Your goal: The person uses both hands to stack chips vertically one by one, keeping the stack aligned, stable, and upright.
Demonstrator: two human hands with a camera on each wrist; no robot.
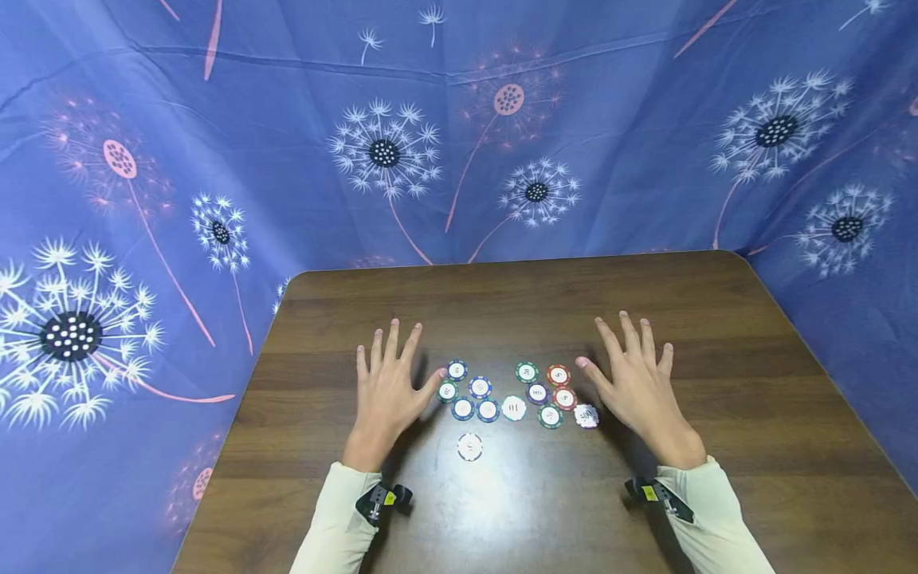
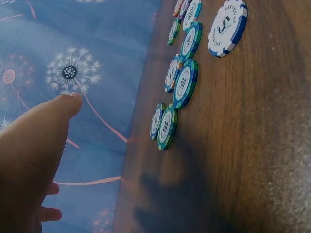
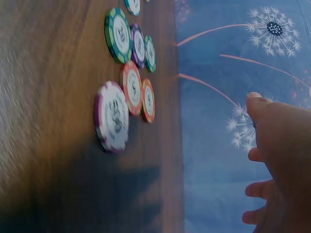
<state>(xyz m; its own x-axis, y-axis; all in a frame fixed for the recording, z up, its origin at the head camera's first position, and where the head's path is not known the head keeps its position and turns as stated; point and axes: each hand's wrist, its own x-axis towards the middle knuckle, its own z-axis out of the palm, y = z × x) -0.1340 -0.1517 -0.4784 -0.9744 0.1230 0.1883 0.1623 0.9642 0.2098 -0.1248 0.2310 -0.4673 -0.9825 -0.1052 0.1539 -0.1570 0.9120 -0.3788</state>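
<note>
Several poker chips lie flat and loosely grouped on the wooden table. My left hand [image 1: 388, 391] is held above the table just left of them, fingers spread and nothing in it; its thumb is nearest a green chip [image 1: 448, 391] and a blue chip [image 1: 457, 370]. Over on the other side, my right hand [image 1: 641, 391] hovers with spread fingers, also holding nothing, close to a red chip [image 1: 564, 399] and a white-and-purple chip [image 3: 112, 116]. One white chip with dark blue edge marks [image 2: 227, 27] lies apart, nearer me. A pale cyan chip [image 1: 513, 408] sits mid-group.
The brown wooden table [image 1: 502, 311] has rounded far corners. A blue cloth with dandelion prints [image 1: 459, 159] hangs behind it and along both sides. Small black devices are strapped to the left wrist [image 1: 380, 502] and right wrist [image 1: 663, 496]. Both hands cast shadows on the tabletop.
</note>
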